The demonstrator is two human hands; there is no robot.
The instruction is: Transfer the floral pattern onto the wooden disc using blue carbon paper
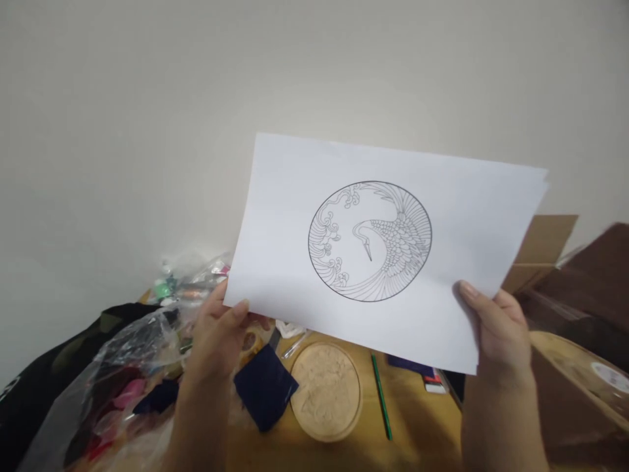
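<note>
White paper sheets (285, 216), more than one by the doubled right edge, are held up in front of me. On the top sheet is a line drawing of a crane with waves inside a circle (370, 241). My left hand (219, 324) pinches the lower left corner, thumb on the front. At the lower right, my right hand (496, 321) grips the sheets with its thumb on the front and its other fingers mostly hidden behind.
On the wooden table (417, 432) lie a round wooden disc (325, 391), dark blue cloth (265, 388), a green pencil (381, 396) and an eraser (435, 383). Plastic bags (142, 354) fill the left; cardboard (545, 242) stands at right. A wall (314, 65) rises behind.
</note>
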